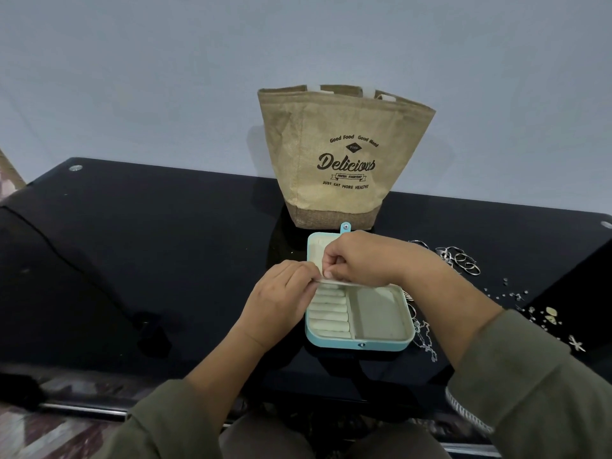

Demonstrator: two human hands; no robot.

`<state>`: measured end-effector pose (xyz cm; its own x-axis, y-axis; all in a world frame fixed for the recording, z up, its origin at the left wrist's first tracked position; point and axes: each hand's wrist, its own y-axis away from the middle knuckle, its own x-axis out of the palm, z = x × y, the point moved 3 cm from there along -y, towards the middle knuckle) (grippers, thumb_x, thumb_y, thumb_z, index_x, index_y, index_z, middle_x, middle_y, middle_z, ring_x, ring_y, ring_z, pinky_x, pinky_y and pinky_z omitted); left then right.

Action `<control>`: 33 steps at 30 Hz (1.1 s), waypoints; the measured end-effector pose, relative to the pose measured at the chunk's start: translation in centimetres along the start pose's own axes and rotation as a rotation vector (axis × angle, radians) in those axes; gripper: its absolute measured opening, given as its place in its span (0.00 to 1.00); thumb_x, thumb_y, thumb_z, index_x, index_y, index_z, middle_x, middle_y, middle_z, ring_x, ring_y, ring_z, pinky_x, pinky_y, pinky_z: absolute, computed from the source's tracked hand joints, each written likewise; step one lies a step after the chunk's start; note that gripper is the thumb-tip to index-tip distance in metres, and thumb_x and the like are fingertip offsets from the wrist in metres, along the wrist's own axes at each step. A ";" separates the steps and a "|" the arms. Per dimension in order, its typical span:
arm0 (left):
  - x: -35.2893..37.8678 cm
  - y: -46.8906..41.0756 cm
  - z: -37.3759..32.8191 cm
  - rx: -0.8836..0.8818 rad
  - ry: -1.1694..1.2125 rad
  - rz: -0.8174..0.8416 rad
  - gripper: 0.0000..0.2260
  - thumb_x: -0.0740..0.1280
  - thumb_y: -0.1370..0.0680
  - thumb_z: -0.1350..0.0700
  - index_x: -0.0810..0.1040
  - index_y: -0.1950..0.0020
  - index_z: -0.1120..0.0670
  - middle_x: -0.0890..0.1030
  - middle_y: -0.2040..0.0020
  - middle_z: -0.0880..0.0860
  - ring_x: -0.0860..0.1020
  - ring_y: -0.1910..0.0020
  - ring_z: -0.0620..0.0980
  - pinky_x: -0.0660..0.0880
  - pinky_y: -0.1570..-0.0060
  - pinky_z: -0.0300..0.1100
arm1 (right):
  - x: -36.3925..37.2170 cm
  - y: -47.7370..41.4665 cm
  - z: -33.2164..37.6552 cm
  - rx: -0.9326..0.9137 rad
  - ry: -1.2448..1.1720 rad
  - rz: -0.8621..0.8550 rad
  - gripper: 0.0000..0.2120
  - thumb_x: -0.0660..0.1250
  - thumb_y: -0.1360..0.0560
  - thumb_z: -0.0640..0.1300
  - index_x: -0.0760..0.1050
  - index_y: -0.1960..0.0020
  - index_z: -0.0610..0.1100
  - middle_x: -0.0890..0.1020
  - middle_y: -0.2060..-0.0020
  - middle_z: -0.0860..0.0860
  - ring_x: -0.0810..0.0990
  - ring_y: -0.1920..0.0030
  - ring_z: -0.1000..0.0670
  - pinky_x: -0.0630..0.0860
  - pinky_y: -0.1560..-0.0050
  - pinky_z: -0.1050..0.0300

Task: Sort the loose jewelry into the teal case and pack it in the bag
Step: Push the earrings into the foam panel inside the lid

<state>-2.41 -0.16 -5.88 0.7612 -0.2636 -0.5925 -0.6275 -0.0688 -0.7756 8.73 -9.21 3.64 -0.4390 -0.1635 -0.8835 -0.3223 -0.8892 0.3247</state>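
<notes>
To ready the teal case (381,346) for jewelry (463,260) at frame right, pinches its inner flap (361,284) with left hand (281,293) and right hand (367,260) grips.

The right grip (361,256) and left grip (281,293) are covering the middle of the teal case (387,346); the right forearm (463,309) is hiding part of the chains (425,339); the small pieces (516,294) beyond are reading too tiny to identify.

The open case (359,313) lies on the table (132,260) — bag (341,154) just behind, loose jewelry (463,260) to its right.
</notes>
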 end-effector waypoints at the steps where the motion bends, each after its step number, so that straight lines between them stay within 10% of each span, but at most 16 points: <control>1: 0.1 0.0 0.0 -0.004 0.005 0.000 0.00 0.69 0.23 0.62 0.78 0.53 0.58 0.80 0.57 0.50 0.76 0.60 0.48 0.75 0.58 0.44 | 0.0 0.0 -0.1 -0.002 0.003 -0.002 0.05 0.64 0.22 0.45 0.77 0.54 0.48 0.76 0.65 0.58 0.73 0.63 0.59 0.66 0.65 0.65; 19: 0.1 0.0 0.1 -0.013 0.035 -0.041 0.02 0.66 0.21 0.59 0.77 0.51 0.57 0.80 0.55 0.51 0.77 0.58 0.47 0.76 0.57 0.42 | 1.2 -0.3 -2.2 0.003 -0.264 -0.107 0.06 0.64 0.21 0.43 0.80 0.53 0.49 0.82 0.56 0.53 0.75 0.58 0.57 0.72 0.55 0.64; 33: 0.1 0.2 0.2 -0.043 0.041 -0.026 0.02 0.70 0.23 0.61 0.79 0.52 0.59 0.81 0.55 0.51 0.79 0.57 0.47 0.77 0.56 0.43 | 1.9 -0.5 -3.3 0.060 -0.563 -0.162 0.05 0.69 0.23 0.45 0.83 0.55 0.51 0.79 0.68 0.62 0.73 0.67 0.66 0.68 0.59 0.69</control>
<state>-2.38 -0.04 -6.12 0.7708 -0.3005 -0.5617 -0.6143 -0.1171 -0.7803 10.81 -10.52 0.72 -0.7527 0.2395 -0.6132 -0.4621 -0.8556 0.2330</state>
